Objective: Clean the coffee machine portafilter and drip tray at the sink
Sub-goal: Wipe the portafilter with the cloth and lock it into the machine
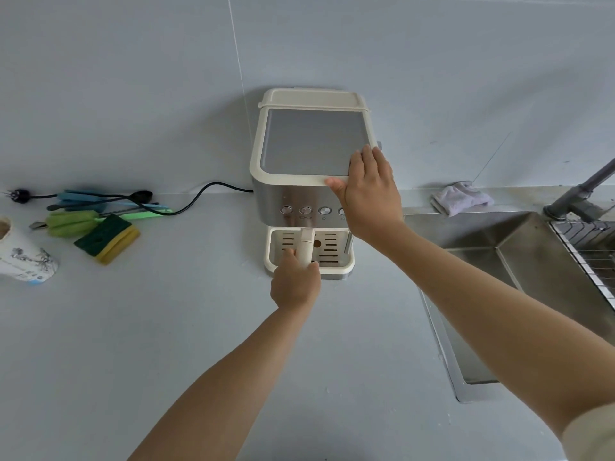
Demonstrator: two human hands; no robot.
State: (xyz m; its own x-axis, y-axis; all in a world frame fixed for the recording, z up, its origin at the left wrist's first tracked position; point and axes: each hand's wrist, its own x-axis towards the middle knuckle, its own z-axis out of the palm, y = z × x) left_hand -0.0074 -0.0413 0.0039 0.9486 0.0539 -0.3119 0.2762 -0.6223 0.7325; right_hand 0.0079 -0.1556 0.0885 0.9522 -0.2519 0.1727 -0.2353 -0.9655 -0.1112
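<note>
Fingers of the left hand (294, 281) curled round the portafilter handle (307, 244), drip tray (346, 266) just beneath that grip, while the right hand (366, 188) pressed flat on the coffee machine (312, 141) above it (a sound brace), so a steady sideways twist should free it

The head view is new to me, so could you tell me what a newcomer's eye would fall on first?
The cream and steel coffee machine stands centre frame with both hands on it: the left hand grips the portafilter handle above the drip tray, and the right hand rests flat on its top's front right corner. A steel sink lies to the right, a green and yellow sponge to the left.
</note>
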